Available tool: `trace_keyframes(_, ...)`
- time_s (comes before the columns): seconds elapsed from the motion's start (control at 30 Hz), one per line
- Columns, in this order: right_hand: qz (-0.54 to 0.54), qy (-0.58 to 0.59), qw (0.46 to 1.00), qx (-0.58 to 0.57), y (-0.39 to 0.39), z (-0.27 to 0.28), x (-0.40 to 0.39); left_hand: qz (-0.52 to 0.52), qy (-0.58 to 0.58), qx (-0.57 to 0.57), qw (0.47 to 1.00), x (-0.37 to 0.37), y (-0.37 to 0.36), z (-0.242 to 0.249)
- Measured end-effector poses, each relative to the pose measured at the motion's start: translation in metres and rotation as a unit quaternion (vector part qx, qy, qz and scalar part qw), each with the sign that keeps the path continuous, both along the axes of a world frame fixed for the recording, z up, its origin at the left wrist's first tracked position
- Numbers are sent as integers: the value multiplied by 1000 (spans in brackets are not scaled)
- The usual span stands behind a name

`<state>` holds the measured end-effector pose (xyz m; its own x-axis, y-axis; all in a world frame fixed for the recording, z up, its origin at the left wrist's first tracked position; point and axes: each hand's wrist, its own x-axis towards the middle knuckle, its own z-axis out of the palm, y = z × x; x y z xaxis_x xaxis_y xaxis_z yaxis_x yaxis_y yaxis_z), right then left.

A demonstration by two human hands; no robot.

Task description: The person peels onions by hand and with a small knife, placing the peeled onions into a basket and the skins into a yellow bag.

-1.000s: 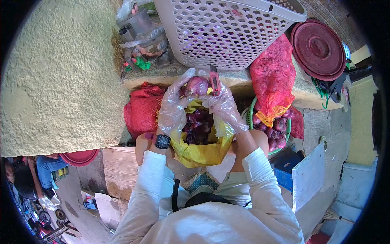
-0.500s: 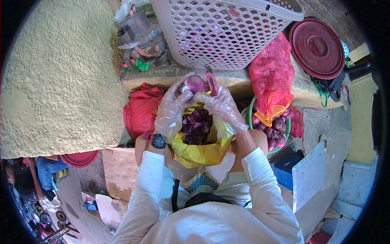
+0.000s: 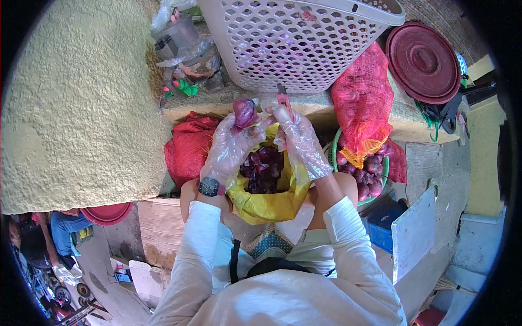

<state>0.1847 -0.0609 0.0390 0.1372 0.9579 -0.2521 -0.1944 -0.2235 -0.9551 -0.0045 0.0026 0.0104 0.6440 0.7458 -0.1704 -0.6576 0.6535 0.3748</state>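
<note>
In a clear plastic glove, my left hand point(image 3: 231, 140) is closed around a purple-red onion point(image 3: 246, 114), held just below the big basket. Close to its right, my right hand point(image 3: 296, 133), gloved the same way, grips a pink-handled cutter knife point(image 3: 284, 102) with its blade pointing up and away from me. The blade is apart from the onion. Below both hands, a yellow sack point(image 3: 266, 209) stands open between my knees. Dark purple onion skins point(image 3: 262, 169) lie inside it.
A white perforated basket point(image 3: 293, 49) holding purple onions stands on the ledge ahead. To the right are a red mesh sack point(image 3: 361, 98), a green-rimmed basket of onions point(image 3: 372, 176) and a dark red lid point(image 3: 423, 62). A red sack point(image 3: 190, 146) sits at left. Another person's jeans point(image 3: 68, 231) show lower left.
My hands have drawn apart. The onion has turned and shifted left in my left hand, and the cutter knife now points more upright, away from the onion.
</note>
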Motion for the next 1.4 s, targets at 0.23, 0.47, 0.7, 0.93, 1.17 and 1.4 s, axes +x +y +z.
trace_keyframes(0.23,4,-50,998,-27,-1,7,1,23,4,-53,998,-3,1,-11)
trace_keyframes(0.47,8,-40,999,-2,-1,4,2,46,4,-84,995,-2,4,-12)
trace_keyframes(0.7,4,-61,998,-18,-1,10,1,26,-15,-69,997,-3,6,-14)
trace_keyframes(0.93,4,-65,998,-24,-2,11,0,60,14,-98,993,1,2,-5)
trace_keyframes(1.17,5,-47,999,9,-1,0,-1,28,-3,-45,999,-3,5,-15)
trace_keyframes(1.4,-11,-41,999,-25,0,5,-3,73,75,28,994,2,3,-9)
